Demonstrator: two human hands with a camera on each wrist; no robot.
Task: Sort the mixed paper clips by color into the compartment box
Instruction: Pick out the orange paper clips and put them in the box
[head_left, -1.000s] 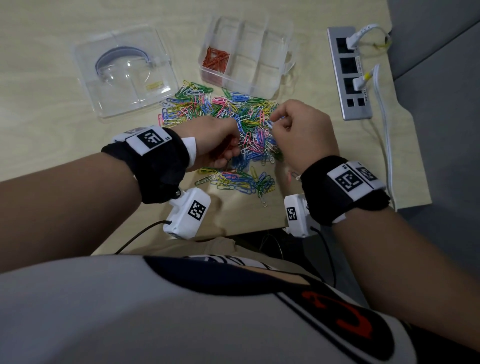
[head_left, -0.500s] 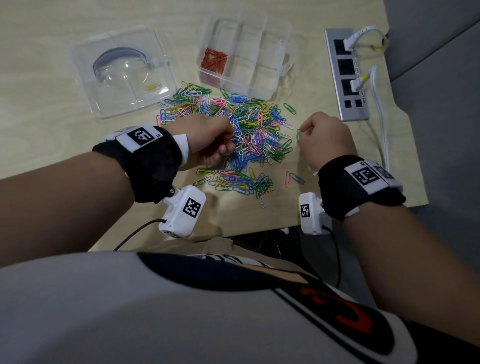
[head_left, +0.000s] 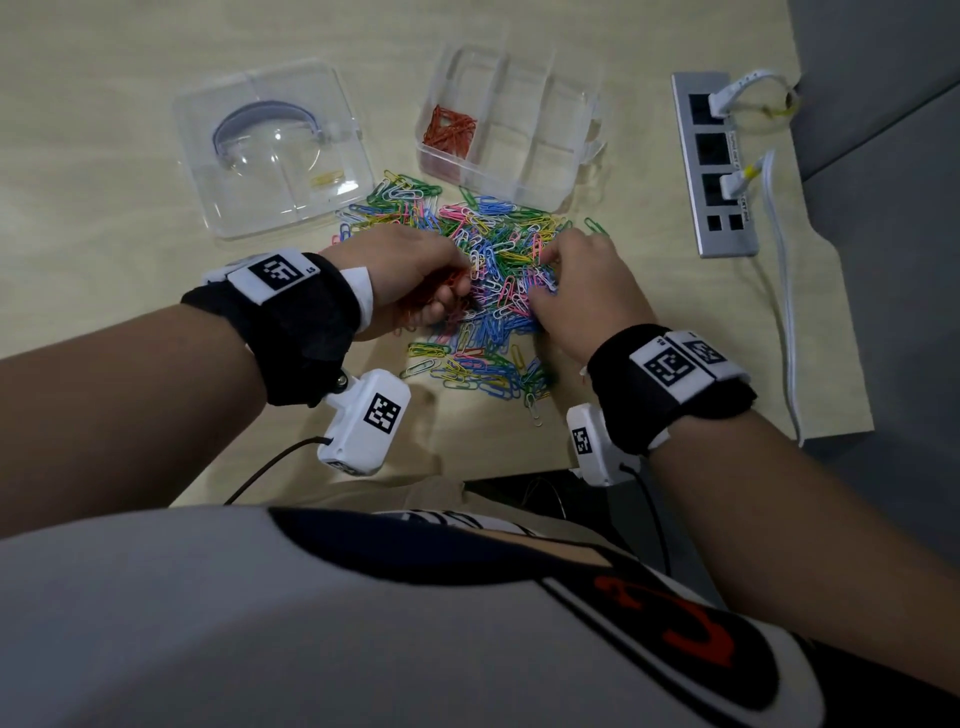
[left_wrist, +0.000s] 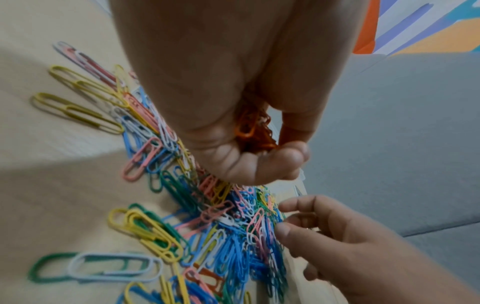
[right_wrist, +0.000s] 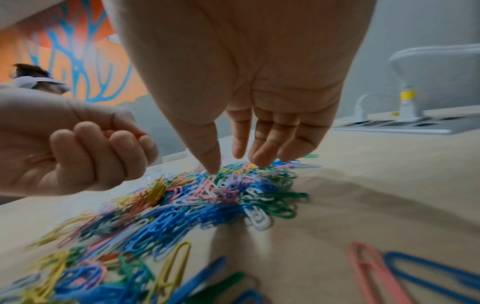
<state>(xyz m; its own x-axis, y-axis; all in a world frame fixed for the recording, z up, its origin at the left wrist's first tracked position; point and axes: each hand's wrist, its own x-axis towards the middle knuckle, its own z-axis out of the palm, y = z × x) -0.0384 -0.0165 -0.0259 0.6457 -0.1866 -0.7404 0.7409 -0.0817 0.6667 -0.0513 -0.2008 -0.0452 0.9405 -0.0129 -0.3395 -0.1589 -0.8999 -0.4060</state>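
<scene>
I hold a bunch of orange clips (left_wrist: 255, 131) curled in my left hand (head_left: 410, 283), which hovers at the near-left edge of the mixed pile (head_left: 493, 291). My right hand (head_left: 582, 291) is over the pile's right side, fingers extended and loosely spread, thumb tip (right_wrist: 213, 164) touching the top clips; it holds nothing I can see. The compartment box (head_left: 571, 171) sits just beyond the pile, orange clips (head_left: 449, 130) in one left compartment, the others apparently bare. To do this well, I judge I should pinch a single orange clip with thumb and forefinger, lift straight up so tangled neighbours drop off, and pass it to the left hand. Compared with half a second ago, my right hand has come in from the bare table to the pile's right and opened out of its fist.
</scene>
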